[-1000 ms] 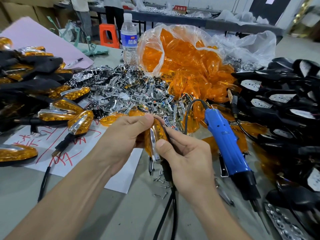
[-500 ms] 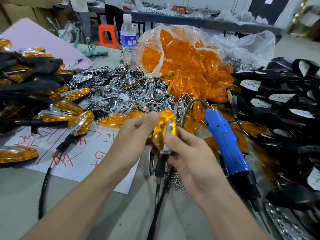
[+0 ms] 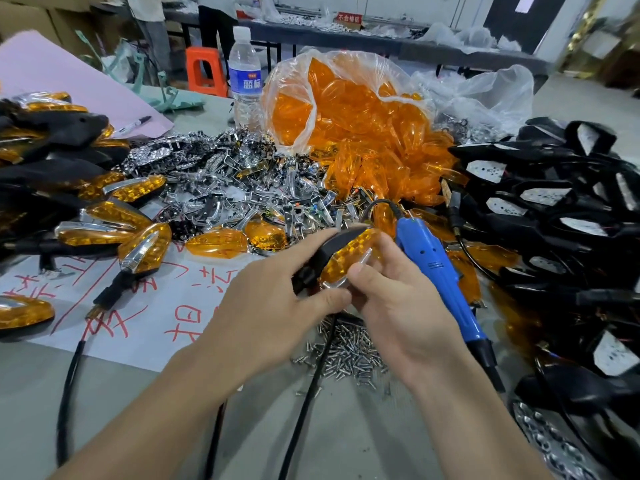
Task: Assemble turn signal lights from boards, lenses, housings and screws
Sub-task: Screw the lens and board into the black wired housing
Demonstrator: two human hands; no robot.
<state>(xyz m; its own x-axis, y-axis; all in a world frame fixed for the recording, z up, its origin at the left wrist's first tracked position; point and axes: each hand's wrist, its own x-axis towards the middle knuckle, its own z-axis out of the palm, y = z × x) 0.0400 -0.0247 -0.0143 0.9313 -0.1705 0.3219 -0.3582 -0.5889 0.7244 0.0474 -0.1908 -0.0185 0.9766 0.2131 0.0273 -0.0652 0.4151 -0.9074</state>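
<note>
One light (image 3: 346, 259) lies partly hidden between left hand (image 3: 273, 313) and right hand (image 3: 405, 306).

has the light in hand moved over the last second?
Yes. The light, gripped by the left hand and right hand, has shifted right, toward the screwdriver, and turned from edge-on to lens-up.

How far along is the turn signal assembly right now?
Done: a pile of finished lights on the left.
In hand: the left hand and right hand grip one light, its amber lens seated on the black housing. The blue screwdriver lies on the table, and I cannot tell whether the light is screwed.
Left: many empty housings on the right, a bag of lenses, chrome parts and loose screws.
</note>
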